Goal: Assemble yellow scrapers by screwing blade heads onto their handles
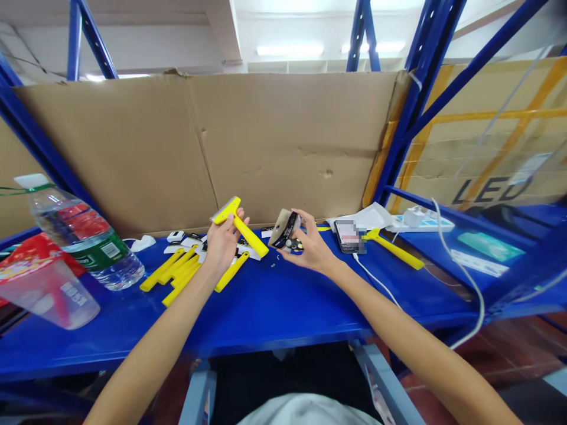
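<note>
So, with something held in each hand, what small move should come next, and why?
Probably bring the yellow scraper in the left hand closer to the small package in the right hand: both are held over the blue table, a gap separates them, and the scraper's handle end is nearest the package.

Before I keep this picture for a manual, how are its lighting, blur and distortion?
Head view: the ceiling light glares white; the bottle leans outward, likely lens stretch; the phone is partly pixelated; the yellow scraper looks fairly sharp.
</note>
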{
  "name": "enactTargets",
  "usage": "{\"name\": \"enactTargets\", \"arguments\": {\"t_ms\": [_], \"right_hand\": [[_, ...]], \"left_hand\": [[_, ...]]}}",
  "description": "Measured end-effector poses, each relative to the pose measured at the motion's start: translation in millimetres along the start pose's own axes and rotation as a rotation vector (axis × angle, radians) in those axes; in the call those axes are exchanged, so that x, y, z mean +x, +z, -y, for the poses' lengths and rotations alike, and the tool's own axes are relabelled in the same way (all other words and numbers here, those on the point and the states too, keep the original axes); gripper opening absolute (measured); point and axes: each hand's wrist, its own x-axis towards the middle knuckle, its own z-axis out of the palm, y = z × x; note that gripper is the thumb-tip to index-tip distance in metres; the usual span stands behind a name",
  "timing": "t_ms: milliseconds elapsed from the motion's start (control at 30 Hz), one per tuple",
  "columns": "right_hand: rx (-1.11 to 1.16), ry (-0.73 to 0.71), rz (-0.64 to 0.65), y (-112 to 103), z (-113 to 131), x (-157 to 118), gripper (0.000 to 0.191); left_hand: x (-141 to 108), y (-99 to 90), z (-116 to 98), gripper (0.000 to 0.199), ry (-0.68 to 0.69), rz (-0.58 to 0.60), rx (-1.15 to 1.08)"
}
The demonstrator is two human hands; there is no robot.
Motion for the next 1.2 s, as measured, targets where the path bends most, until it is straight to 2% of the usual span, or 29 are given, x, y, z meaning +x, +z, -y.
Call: {"name": "enactTargets", "arguments": {"t_ms": [167,300,500,700,833,900,1100,1200], "right_hand": [[0.056,-0.019,0.092,0,11,-6,0.03],[0.122,0.011,0.13,1,16,-8,0.032],[0.186,0.075,0.029,3,16,-7,0.039],[0.193,0.092,-0.096,7,13,-9,0.047],[0.151,0.126,-0.097,9,13,-10,0.06],[0.165,0.116,-0.088,9,13,-10,0.056],[0.265,0.155,-0.066,5,16,-6,0.022],[0.299,0.226,-0.077,5,17,-5,0.025]], "left_hand": [[3,-1.0,-5,0.026,0.025,0.012,-0.04],[-2,6.4,-6,0.033,0.041,0.037,-0.029],[-12,15.1,3,0.049,0.037,0.028,0.029],[-18,15.3,13,0.063,0.054,0.08,0.185],[-27,20.7,18,0.072,0.009,0.093,0.246],[-31,23.3,19,0.072,-0.011,0.101,0.25],[-30,22.3,22,0.052,-0.103,0.057,0.155],[-28,20.2,23,0.053,-0.135,0.058,0.099]]}}
